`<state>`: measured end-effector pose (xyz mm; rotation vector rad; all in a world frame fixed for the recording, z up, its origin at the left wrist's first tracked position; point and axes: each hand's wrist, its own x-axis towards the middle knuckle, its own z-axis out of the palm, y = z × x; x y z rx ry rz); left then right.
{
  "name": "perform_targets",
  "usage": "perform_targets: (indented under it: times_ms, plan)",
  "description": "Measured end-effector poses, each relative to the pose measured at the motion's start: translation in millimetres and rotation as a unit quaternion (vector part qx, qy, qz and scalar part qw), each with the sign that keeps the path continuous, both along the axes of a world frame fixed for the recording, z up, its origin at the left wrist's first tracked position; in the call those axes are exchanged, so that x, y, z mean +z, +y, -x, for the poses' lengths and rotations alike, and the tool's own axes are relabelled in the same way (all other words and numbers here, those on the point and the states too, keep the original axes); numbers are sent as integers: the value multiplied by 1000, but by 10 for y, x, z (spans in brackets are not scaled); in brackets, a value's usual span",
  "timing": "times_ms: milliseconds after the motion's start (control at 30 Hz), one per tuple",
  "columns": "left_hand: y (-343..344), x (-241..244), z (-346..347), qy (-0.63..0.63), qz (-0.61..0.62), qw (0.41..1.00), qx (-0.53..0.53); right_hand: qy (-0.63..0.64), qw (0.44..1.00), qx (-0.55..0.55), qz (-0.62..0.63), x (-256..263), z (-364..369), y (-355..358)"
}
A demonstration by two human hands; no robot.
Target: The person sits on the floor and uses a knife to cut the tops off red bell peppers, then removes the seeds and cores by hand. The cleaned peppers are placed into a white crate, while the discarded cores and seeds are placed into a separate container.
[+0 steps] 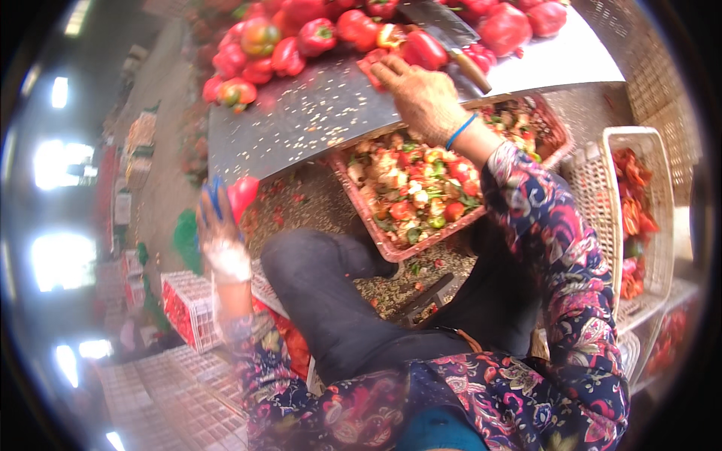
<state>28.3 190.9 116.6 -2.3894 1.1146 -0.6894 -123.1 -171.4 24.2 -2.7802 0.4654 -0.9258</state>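
At the left, my left hand [219,231], with blue on its fingers, holds a piece of red pepper [243,197] beside the table's corner. My right hand [424,97], a blue band at its wrist, rests its fingertips on a flat piece of red pepper [369,69] on the metal table [282,132]. Right of that hand lies a cleaver, its wooden handle [472,70] towards me and its blade [440,25] among the peppers. Whole red peppers [317,36] are heaped along the far side. Pale seeds are scattered over the tabletop.
Below the table edge, a red plastic crate [383,239] holds pepper cores and scraps. A white crate [609,225] with red pepper pieces stands at the right. Another white crate [197,313] with red contents is at lower left. Seeds litter the floor.
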Motion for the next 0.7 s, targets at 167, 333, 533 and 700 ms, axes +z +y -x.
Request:
perform_targets:
  times_ms: [167,333,533,700]
  plan:
    - [1730,-165,312,129,7,984,121,1,992,37,122,-232,-391,-320]
    - [795,-115,914,304,426,852,-21,-24,962,95,-254,84,-291,-191]
    - [-100,-500,1249,486,456,720,-196,166,655,331,-659,583,220,1158]
    - [-296,-617,1475,652,454,603,-65,210,615,328,-686,576,480,1292]
